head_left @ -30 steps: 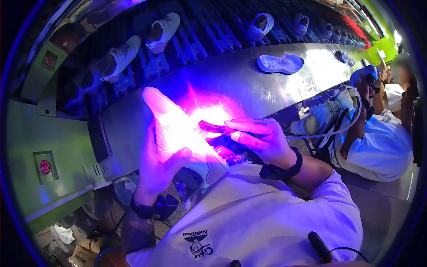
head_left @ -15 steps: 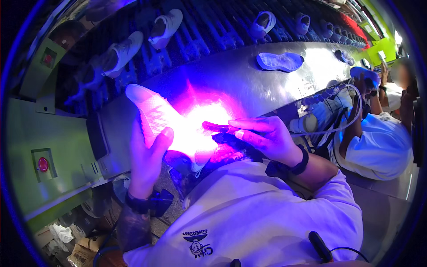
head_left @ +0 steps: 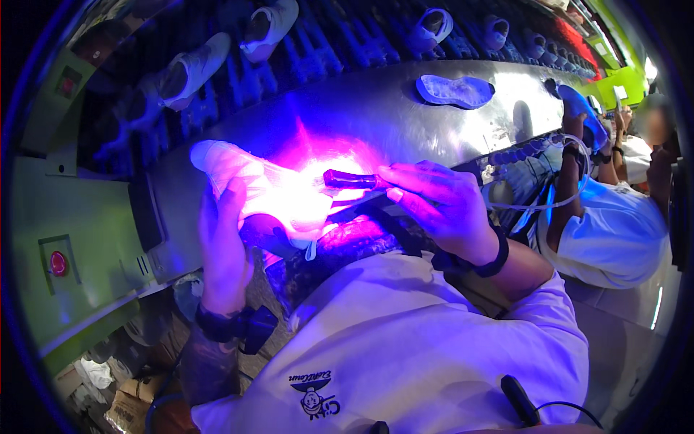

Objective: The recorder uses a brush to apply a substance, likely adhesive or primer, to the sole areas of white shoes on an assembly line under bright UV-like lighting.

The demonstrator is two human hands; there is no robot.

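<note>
My left hand (head_left: pixel 225 224) is closed around a pale lace-up sneaker (head_left: pixel 242 173), tilted with its toe toward the upper left. Its heel end and dark opening point toward my body. Pink-white glare washes out much of the shoe's side. Between the thumb and fingers of my right hand (head_left: pixel 444 199) is a small dark brush (head_left: pixel 353 180), lying almost level. Its tip meets the glare beside the shoe, so whether it touches the surface cannot be made out.
Behind the metal bench (head_left: pixel 376 116) runs a dark slatted rack (head_left: pixel 318 61) carrying several shoes. A loose shoe sole (head_left: pixel 455 92) lies on the bench. At left stands a green machine panel (head_left: pixel 94 224) with a red button (head_left: pixel 58 263). A co-worker (head_left: pixel 603 231) sits at right, near a clear hose (head_left: pixel 578 192).
The sneaker has turned in my left hand, its upper tipping away from me and its opening showing more. My right hand has swung the brush level and slightly up. The co-worker's hands have shifted.
</note>
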